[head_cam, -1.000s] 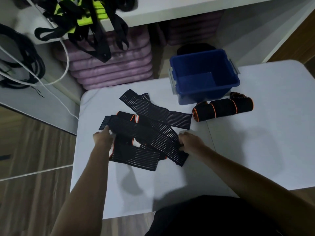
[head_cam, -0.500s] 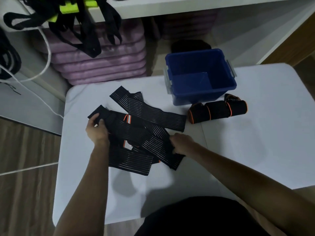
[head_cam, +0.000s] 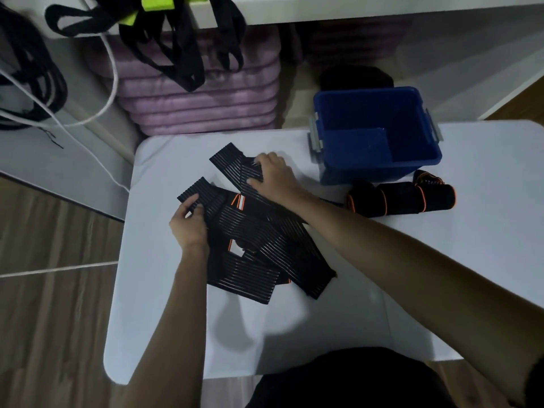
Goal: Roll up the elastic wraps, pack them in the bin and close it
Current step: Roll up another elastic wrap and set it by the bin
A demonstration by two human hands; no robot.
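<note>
My left hand (head_cam: 188, 228) pinches one limp, stretchy elastic wrap (head_cam: 250, 231) by its end; my right hand (head_cam: 272, 178) presses another wrap (head_cam: 235, 160) flat.

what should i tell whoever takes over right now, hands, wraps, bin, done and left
Left hand pinches the end of one flat wrap in the loose pile.
Right hand rests on the far strip; its grip is unclear.
Rolled wraps lie on the table in front of the blue bin, not inside it.
The bin is open and looks empty; no lid is in view.
Done: a few wraps rolled.
Left: roll the pile, pack everything, close the bin.
</note>
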